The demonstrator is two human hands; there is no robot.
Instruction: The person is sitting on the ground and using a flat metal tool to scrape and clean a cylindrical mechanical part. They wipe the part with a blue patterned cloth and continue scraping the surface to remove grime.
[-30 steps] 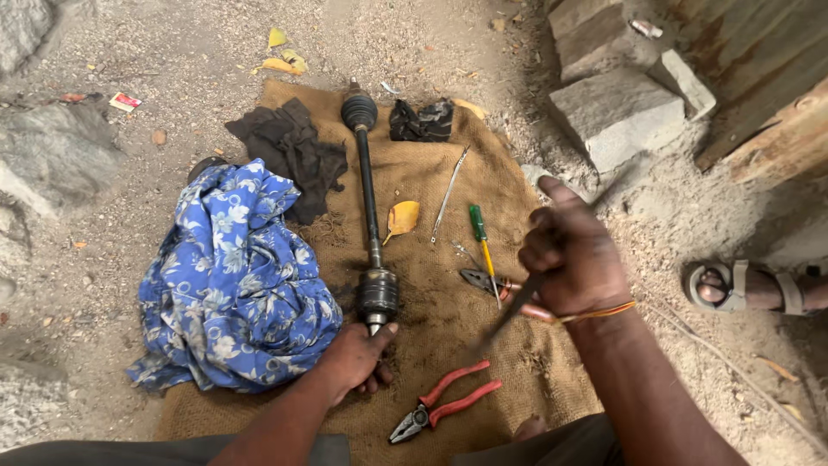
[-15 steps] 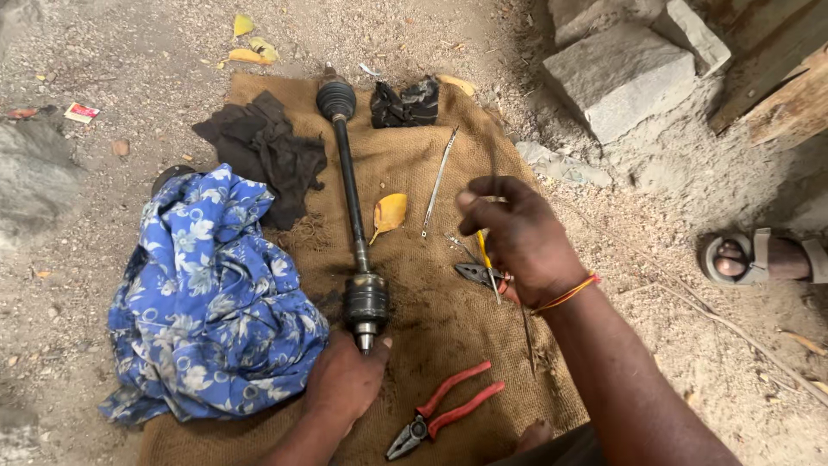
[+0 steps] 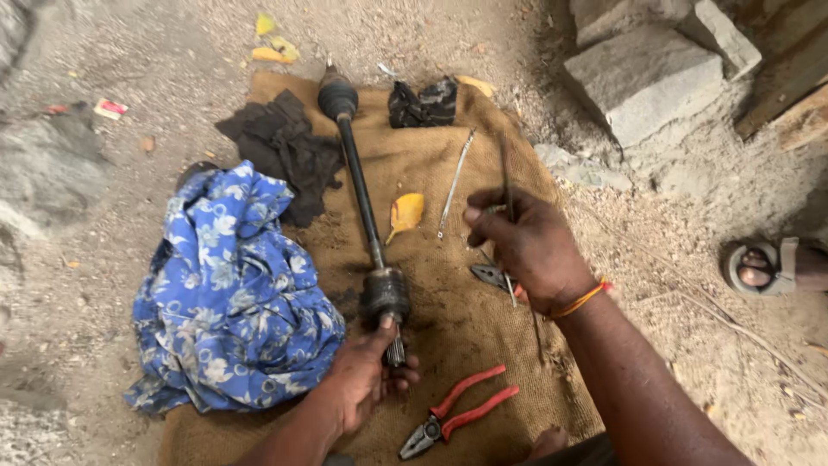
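Note:
A long black drive shaft (image 3: pixel 362 194) with a rubber boot at each end lies lengthwise on a brown sackcloth (image 3: pixel 448 285). My left hand (image 3: pixel 366 380) grips its near splined end, just below the near boot (image 3: pixel 385 293). My right hand (image 3: pixel 526 246) hovers over the cloth to the right of the shaft, its fingers closed on a thin dark rod-like tool (image 3: pixel 509 203) that points away from me. An orange band circles that wrist.
Red-handled pliers (image 3: pixel 457 418) lie near my left hand. A thin metal rod (image 3: pixel 454 183), a yellow scrap (image 3: pixel 405 211), a black rag (image 3: pixel 285 151), a black part (image 3: pixel 423 103) and blue floral cloth (image 3: pixel 233 293) surround the shaft. Grey stone blocks (image 3: pixel 647 73) and a sandalled foot (image 3: pixel 763 267) lie right.
My right hand has swung from the right side of the cloth in toward the shaft, carrying the thin tool. My left hand has stayed on the shaft's near end.

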